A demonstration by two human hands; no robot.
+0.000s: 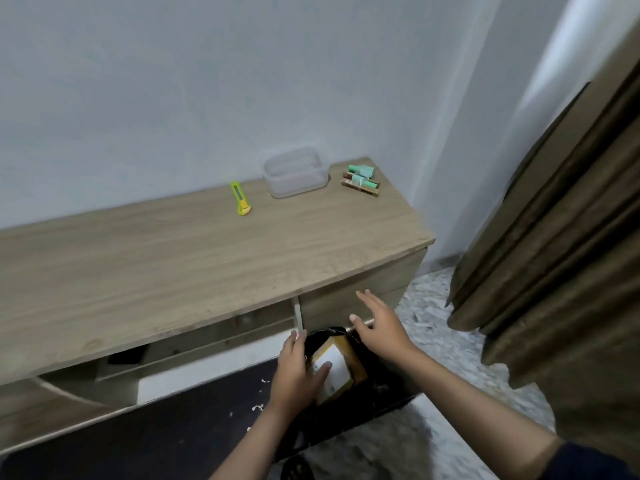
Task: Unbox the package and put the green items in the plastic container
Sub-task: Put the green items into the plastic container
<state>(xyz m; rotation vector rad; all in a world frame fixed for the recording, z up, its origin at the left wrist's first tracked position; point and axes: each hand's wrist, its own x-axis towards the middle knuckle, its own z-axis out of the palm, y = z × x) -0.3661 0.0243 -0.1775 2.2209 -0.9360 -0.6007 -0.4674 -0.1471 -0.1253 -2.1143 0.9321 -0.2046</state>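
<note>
The left hand (297,372) gripped a cardboard package (335,370) with a white label, held below the bench (194,258) edge over a black bag (346,393); the right hand (375,327) hovered just beside it, fingers spread, holding nothing; on the bench top, a clear plastic container (294,173) sat near the wall, with green items (361,176) just right of it and a yellow-green utility knife (240,199) to its left.
</note>
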